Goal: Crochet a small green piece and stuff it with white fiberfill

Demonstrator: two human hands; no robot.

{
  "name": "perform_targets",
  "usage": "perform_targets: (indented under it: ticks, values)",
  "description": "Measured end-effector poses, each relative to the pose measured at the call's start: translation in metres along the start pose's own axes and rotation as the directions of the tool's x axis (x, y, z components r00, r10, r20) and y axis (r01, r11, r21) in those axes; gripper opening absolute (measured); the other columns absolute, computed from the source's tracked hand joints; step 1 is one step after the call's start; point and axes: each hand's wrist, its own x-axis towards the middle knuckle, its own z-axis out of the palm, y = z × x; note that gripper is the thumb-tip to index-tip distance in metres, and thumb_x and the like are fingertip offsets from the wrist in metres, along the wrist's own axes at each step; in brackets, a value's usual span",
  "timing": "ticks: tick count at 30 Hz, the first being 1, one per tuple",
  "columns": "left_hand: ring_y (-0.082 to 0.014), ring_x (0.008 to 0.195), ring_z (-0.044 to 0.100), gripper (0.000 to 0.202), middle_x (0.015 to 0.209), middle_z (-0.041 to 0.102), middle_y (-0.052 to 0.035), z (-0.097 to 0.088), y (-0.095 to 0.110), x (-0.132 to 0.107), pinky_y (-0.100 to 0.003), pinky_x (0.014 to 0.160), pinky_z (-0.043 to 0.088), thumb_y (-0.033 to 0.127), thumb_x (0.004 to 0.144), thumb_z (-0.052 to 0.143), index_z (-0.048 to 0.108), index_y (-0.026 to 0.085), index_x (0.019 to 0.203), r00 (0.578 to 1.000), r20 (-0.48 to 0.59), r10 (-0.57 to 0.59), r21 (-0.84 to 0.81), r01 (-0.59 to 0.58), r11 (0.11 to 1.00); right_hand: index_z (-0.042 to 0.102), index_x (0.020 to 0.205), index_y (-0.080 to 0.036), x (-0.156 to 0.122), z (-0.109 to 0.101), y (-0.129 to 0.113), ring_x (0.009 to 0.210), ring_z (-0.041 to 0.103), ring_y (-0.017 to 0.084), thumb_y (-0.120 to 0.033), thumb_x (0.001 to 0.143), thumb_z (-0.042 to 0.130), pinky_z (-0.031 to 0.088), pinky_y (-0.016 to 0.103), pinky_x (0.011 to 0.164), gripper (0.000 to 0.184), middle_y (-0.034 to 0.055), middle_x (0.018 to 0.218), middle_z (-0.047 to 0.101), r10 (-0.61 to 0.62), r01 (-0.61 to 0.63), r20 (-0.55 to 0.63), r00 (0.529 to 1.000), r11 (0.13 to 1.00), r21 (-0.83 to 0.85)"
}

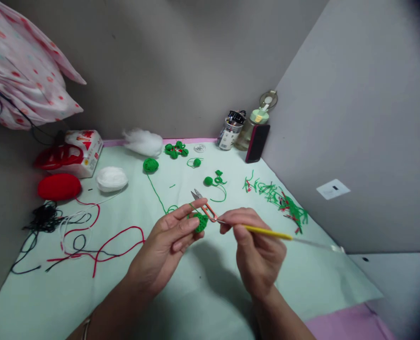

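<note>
My left hand (176, 231) pinches a small green crochet piece (200, 223) between thumb and fingers, with a strand of green yarn over the raised index finger. In my right hand (256, 245) is a crochet hook (268, 231) with a yellow grip, held like a pen, its thin metal tip close to the green piece. Whether the tip sits inside a stitch I cannot tell. Behind the piece lies a pair of thread snips (207, 209) with orange handles, partly covered by my left fingers. A green yarn ball (150, 165) trails a strand towards my left hand.
Red yarn (59, 187), white yarn (112, 179) and tangled black yarn (45, 218) lie at left. White stuffing (143, 143) and small green crocheted pieces (176, 150) are at the back. Yarn scraps (279, 198), a phone (257, 144), a bottle (245, 133) and a pen cup (229, 134) stand rightward.
</note>
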Motion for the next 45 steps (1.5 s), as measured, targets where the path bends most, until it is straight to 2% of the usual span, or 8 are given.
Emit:
perform_targets:
  ticks: [3,7,14,18,21,25,34,45]
  values:
    - [-0.0041,0.055,0.033,0.042,0.071,0.057,0.0065,0.0,0.001,-0.002,-0.02,0.074,0.049,0.023,0.082,0.088,0.081,0.026,0.123,0.996,-0.003,0.084,0.096,-0.084,0.992,0.08,0.099,-0.026,0.008,0.001,0.003,0.076,0.068,0.019,-0.027,0.104,0.063,0.058,0.033,0.064,0.018,0.0057,0.09,0.075,0.16,-0.161,0.024,0.987,0.961,0.226]
    - [-0.0107,0.078,0.054,0.04,0.089,0.066,0.0,0.002,-0.006,-0.005,-0.021,0.071,0.045,0.029,0.082,0.089,0.082,0.03,0.121,0.987,-0.01,0.163,0.209,-0.157,0.965,0.082,0.098,-0.025,0.009,0.005,0.003,0.088,0.072,0.022,-0.027,0.101,0.068,0.061,0.036,0.071,0.015,0.0066,0.091,0.078,0.129,-0.138,0.089,0.988,0.984,0.112]
    - [-0.0055,0.055,0.028,0.039,0.07,0.053,0.0064,0.003,-0.009,0.0,-0.021,0.068,0.045,0.025,0.081,0.089,0.082,0.022,0.119,0.996,-0.038,0.075,0.061,-0.073,0.996,0.082,0.114,-0.03,-0.001,0.006,0.0,0.089,0.072,0.022,-0.01,0.098,0.066,0.062,0.037,0.072,0.03,0.0085,0.103,0.077,-0.177,0.201,0.12,0.977,0.95,-0.238]
    - [-0.0059,0.054,0.029,0.03,0.066,0.051,0.0066,0.0,-0.002,0.002,-0.028,0.086,0.051,0.023,0.082,0.086,0.085,0.017,0.111,1.0,-0.012,0.001,-0.035,-0.001,0.999,0.082,0.103,-0.026,0.006,0.001,0.003,0.072,0.066,0.018,-0.019,0.101,0.064,0.056,0.032,0.06,0.019,0.0064,0.089,0.075,0.085,-0.081,-0.047,0.995,0.993,0.08]
    - [-0.0099,0.065,0.047,0.031,0.075,0.063,0.002,0.001,-0.003,0.0,-0.029,0.087,0.05,0.024,0.079,0.088,0.085,0.022,0.11,0.997,-0.008,0.076,0.053,-0.075,0.996,0.082,0.094,-0.024,0.011,0.002,0.007,0.063,0.06,0.015,-0.03,0.099,0.069,0.052,0.029,0.055,0.015,0.0043,0.082,0.072,0.271,-0.264,0.03,0.962,0.899,0.349]
    - [-0.0182,0.092,0.061,0.035,0.091,0.072,-0.0022,0.002,-0.008,0.0,-0.032,0.092,0.047,0.027,0.081,0.089,0.083,0.029,0.116,0.99,0.012,0.139,0.223,-0.138,0.965,0.083,0.092,-0.025,0.007,0.004,0.012,0.08,0.065,0.018,-0.033,0.096,0.075,0.054,0.03,0.068,0.013,0.0049,0.089,0.075,0.321,-0.329,0.076,0.944,0.898,0.291]
    - [-0.018,0.089,0.059,0.034,0.094,0.069,-0.0028,-0.002,-0.008,-0.001,-0.031,0.087,0.047,0.034,0.084,0.087,0.083,0.029,0.117,0.979,-0.06,0.194,0.305,-0.167,0.937,0.074,0.087,-0.02,0.013,0.005,0.01,0.055,0.053,0.01,-0.043,0.095,0.073,0.049,0.028,0.056,0.024,0.0029,0.084,0.072,0.47,-0.456,0.078,0.879,0.783,0.423]
    - [-0.0151,0.081,0.054,0.032,0.09,0.065,-0.0005,-0.001,-0.005,-0.004,-0.029,0.082,0.047,0.026,0.085,0.083,0.084,0.033,0.117,0.955,-0.098,0.278,0.452,-0.206,0.868,0.073,0.098,-0.022,0.006,0.001,0.005,0.064,0.064,0.013,-0.028,0.107,0.058,0.054,0.03,0.063,0.018,0.0041,0.091,0.074,0.221,-0.236,0.089,0.971,0.942,0.239]
